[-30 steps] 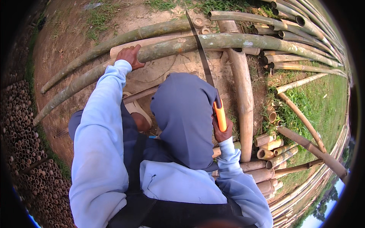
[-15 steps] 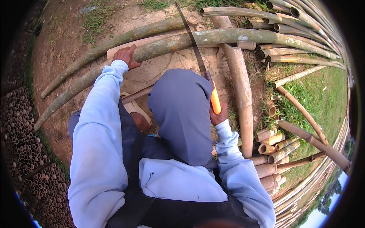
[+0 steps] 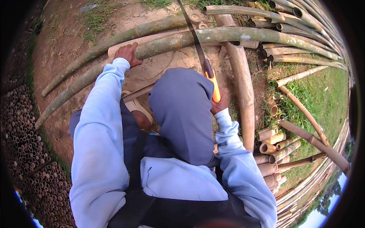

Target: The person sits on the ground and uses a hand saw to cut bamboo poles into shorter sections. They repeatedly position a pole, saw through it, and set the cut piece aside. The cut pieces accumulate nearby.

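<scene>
A long green bamboo pole lies across in front of me, bending in the view. My left hand is wrapped over it, left of the middle, pressing it from above. My right hand is closed round the orange handle of a hand saw, beside my bent knee. The dark blade crosses the pole, its tip reaching away past the far side. Whether the teeth sit in a cut cannot be made out. Under the pole's right part runs a thick dry bamboo support.
Another green pole lies beyond on the left. Stacked poles fill the far right. Short cut pieces are piled at the right, near crossed poles. A big stack of bamboo ends stands at the left.
The saw and my right hand have moved slightly forward, away from me, along the blade's line. My left hand stays on the pole.
</scene>
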Demonstrator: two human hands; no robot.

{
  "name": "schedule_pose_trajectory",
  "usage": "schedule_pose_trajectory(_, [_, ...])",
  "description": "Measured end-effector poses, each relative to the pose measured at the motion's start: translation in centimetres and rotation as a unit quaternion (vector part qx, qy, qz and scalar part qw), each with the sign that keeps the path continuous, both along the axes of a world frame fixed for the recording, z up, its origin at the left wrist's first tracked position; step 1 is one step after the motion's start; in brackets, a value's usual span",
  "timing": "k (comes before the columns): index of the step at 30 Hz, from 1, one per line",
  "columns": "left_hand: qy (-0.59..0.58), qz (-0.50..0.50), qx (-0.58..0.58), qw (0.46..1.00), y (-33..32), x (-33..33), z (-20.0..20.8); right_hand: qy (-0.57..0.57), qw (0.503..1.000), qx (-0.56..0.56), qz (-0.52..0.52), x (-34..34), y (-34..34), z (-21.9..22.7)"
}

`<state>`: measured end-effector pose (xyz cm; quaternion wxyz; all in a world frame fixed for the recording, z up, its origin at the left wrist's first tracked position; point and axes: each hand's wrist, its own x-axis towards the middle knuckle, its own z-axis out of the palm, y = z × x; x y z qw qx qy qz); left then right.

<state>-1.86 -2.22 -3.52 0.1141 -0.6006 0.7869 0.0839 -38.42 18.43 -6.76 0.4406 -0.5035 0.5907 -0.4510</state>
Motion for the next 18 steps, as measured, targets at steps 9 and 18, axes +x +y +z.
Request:
schedule_pose_trajectory(9, [0.003, -0.002, -0.042, 0.999, 0.5, 0.1, -0.8, 0.066, 0.991, 0.117, -0.022, -1.2, 6.3, 3.1])
schedule_pose_trajectory(18, [0.0, -0.016, -0.043, 0.999, 0.4, 0.3, -0.4, 0.058, 0.994, 0.09, -0.034, -1.3, 9.6, 1.9])
